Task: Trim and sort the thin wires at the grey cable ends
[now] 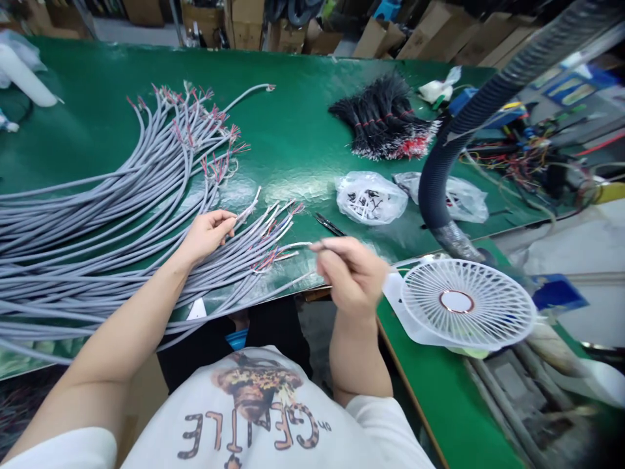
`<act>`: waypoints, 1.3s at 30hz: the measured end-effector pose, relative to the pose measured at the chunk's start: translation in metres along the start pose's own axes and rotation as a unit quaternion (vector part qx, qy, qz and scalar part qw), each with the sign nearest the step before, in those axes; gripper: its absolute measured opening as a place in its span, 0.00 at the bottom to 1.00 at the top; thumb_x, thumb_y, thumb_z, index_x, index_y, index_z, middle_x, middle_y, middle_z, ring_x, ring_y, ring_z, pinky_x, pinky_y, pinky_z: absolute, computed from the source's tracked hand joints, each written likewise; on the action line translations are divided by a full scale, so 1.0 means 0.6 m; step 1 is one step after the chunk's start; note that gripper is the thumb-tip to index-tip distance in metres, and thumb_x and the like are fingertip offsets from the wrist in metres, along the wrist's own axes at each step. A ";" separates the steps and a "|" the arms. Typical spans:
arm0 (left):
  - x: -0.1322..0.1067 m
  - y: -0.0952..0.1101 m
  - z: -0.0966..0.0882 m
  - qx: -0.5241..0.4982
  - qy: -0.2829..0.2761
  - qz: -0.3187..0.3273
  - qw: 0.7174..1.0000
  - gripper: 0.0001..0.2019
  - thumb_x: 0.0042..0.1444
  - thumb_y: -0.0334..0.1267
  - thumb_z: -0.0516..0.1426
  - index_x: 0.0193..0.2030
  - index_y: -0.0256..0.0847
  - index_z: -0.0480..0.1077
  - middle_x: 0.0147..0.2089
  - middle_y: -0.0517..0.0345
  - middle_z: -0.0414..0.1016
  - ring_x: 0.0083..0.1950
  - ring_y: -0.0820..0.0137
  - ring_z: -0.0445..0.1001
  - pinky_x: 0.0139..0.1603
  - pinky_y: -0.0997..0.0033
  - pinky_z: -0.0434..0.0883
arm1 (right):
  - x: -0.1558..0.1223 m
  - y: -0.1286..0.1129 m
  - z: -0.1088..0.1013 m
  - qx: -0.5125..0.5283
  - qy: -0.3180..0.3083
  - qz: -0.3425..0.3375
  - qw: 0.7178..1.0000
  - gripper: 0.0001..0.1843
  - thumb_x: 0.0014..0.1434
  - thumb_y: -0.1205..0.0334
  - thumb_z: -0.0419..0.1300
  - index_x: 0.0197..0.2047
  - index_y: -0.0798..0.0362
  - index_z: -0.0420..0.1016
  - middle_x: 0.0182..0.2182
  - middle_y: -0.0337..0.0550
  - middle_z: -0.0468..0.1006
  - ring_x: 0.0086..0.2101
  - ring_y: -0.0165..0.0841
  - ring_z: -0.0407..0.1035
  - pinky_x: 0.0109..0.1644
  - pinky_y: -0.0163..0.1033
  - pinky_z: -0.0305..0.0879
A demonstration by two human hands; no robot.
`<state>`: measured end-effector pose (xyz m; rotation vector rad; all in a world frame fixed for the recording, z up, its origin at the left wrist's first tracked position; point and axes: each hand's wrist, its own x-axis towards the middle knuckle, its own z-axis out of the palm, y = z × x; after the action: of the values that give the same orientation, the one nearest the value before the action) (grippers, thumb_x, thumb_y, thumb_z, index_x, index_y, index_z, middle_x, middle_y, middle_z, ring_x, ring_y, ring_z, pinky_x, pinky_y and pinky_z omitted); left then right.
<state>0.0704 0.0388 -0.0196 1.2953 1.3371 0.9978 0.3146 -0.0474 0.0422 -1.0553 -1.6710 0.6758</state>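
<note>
My left hand [211, 232] is closed in a pinch on a grey cable [248, 207] near its stripped, whitish end. Beneath it lies a bundle of grey cables [215, 280] whose ends show red, blue and white wires. Slightly smeared by motion, my right hand [354, 273] is closed over the table's front edge, to the right of these ends. A white strand [297, 245] reaches its fingertips; whether they grip it I cannot tell. Farther back, another large bunch of grey cables [161, 156] fans out with bared wire ends. Dark-handled pliers [330, 225] lie behind my right hand.
Clear plastic bags [371, 197] of small parts and tied bundles of black wires [375, 117] lie on the green table [293, 85]. A dark flexible hose [442, 163] arches down at the right. A white round fan [469, 305] stands near my right arm.
</note>
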 end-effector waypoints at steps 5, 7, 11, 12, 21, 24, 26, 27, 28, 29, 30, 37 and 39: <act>-0.024 0.019 0.004 -0.011 -0.061 -0.009 0.998 0.17 0.52 0.51 0.60 0.31 0.36 0.72 0.24 0.61 0.70 0.20 0.80 0.61 0.21 0.80 0.57 | 0.010 0.062 0.053 0.032 -0.027 0.075 0.996 0.10 0.61 0.63 0.55 0.39 0.55 0.76 0.22 0.37 0.71 0.21 0.25 0.64 0.28 0.32 0.63; -0.029 0.025 0.005 -0.017 -0.076 0.003 0.997 0.16 0.50 0.49 0.62 0.32 0.35 0.73 0.23 0.61 0.70 0.21 0.79 0.62 0.22 0.79 0.59 | 0.007 0.070 0.069 0.010 -0.036 0.070 0.997 0.10 0.61 0.63 0.54 0.40 0.56 0.76 0.23 0.38 0.72 0.22 0.25 0.64 0.30 0.32 0.63; -0.032 0.034 0.009 -0.028 -0.063 0.006 0.998 0.17 0.46 0.48 0.65 0.35 0.35 0.74 0.24 0.60 0.71 0.22 0.78 0.63 0.24 0.78 0.62 | 0.002 0.065 0.082 0.020 -0.049 0.087 0.995 0.12 0.62 0.61 0.54 0.42 0.57 0.76 0.22 0.37 0.71 0.23 0.25 0.65 0.30 0.32 0.63; -0.032 0.036 0.010 -0.031 -0.057 0.007 0.998 0.17 0.45 0.48 0.65 0.35 0.34 0.74 0.23 0.60 0.71 0.22 0.78 0.64 0.24 0.78 0.62 | 0.003 0.064 0.086 0.033 -0.058 0.098 0.993 0.13 0.62 0.61 0.54 0.46 0.57 0.74 0.21 0.36 0.70 0.22 0.25 0.64 0.30 0.32 0.63; -0.033 0.040 0.004 -0.074 -0.056 -0.004 0.996 0.15 0.45 0.45 0.65 0.33 0.34 0.75 0.23 0.59 0.72 0.22 0.78 0.64 0.23 0.78 0.61 | 0.035 0.099 0.145 0.139 -0.037 0.146 0.979 0.14 0.60 0.60 0.54 0.47 0.55 0.73 0.17 0.32 0.66 0.18 0.24 0.60 0.25 0.31 0.60; -0.030 0.039 -0.002 -0.096 -0.052 -0.010 0.994 0.14 0.46 0.44 0.64 0.33 0.34 0.75 0.22 0.59 0.71 0.21 0.78 0.64 0.23 0.79 0.61 | 0.039 0.113 0.135 0.151 0.001 0.173 0.973 0.15 0.60 0.60 0.55 0.48 0.55 0.72 0.17 0.31 0.66 0.17 0.24 0.58 0.23 0.31 0.58; -0.031 0.039 -0.004 -0.086 -0.054 -0.002 0.995 0.13 0.47 0.44 0.63 0.33 0.34 0.75 0.23 0.58 0.72 0.22 0.78 0.64 0.23 0.78 0.62 | 0.035 0.110 0.117 0.139 0.027 0.177 0.974 0.15 0.60 0.59 0.55 0.49 0.55 0.71 0.17 0.32 0.67 0.16 0.24 0.59 0.22 0.31 0.58; -0.032 0.039 -0.003 -0.071 -0.059 0.004 0.996 0.13 0.48 0.44 0.62 0.34 0.34 0.76 0.24 0.58 0.73 0.22 0.77 0.65 0.24 0.77 0.63 | 0.032 0.104 0.106 0.124 0.037 0.170 0.977 0.14 0.61 0.59 0.55 0.48 0.54 0.72 0.17 0.32 0.68 0.17 0.24 0.60 0.23 0.31 0.59; -0.034 0.039 -0.002 -0.051 -0.066 0.013 0.996 0.14 0.48 0.44 0.62 0.35 0.34 0.76 0.25 0.57 0.74 0.23 0.76 0.66 0.25 0.77 0.63 | 0.027 0.096 0.096 0.104 0.042 0.159 0.981 0.13 0.61 0.59 0.55 0.47 0.54 0.72 0.18 0.33 0.69 0.18 0.24 0.62 0.23 0.31 0.60; -0.036 0.039 0.000 -0.027 -0.074 0.025 0.997 0.14 0.49 0.44 0.62 0.36 0.34 0.77 0.26 0.56 0.75 0.24 0.75 0.67 0.27 0.76 0.65 | 0.023 0.088 0.087 0.078 0.037 0.143 0.986 0.12 0.61 0.59 0.55 0.46 0.53 0.73 0.19 0.34 0.70 0.19 0.25 0.64 0.25 0.31 0.62; -0.037 0.038 0.002 -0.001 -0.080 0.038 0.996 0.14 0.50 0.44 0.61 0.37 0.34 0.77 0.28 0.55 0.76 0.26 0.74 0.69 0.29 0.75 0.66 | 0.018 0.080 0.080 0.048 0.021 0.123 0.991 0.12 0.61 0.60 0.56 0.45 0.53 0.74 0.20 0.35 0.72 0.20 0.26 0.66 0.27 0.31 0.64; -0.042 0.029 0.006 0.142 -0.078 0.115 0.980 0.13 0.53 0.44 0.59 0.39 0.36 0.77 0.37 0.54 0.80 0.35 0.68 0.74 0.40 0.70 0.69 | 0.004 0.062 0.080 -0.139 -0.088 0.054 0.985 0.14 0.63 0.63 0.53 0.46 0.52 0.78 0.36 0.44 0.82 0.33 0.31 0.76 0.39 0.34 0.70; -0.042 0.026 0.005 0.152 -0.084 0.128 0.976 0.13 0.54 0.43 0.58 0.39 0.37 0.76 0.37 0.54 0.79 0.36 0.68 0.74 0.41 0.69 0.69 | 0.007 0.064 0.082 -0.158 -0.096 0.054 0.981 0.14 0.63 0.63 0.53 0.47 0.52 0.78 0.38 0.44 0.82 0.34 0.32 0.77 0.39 0.33 0.70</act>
<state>0.0749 0.0150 -0.0021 1.7798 1.2454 0.8513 0.2802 -0.0235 -0.0047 -1.3484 -1.9420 0.6100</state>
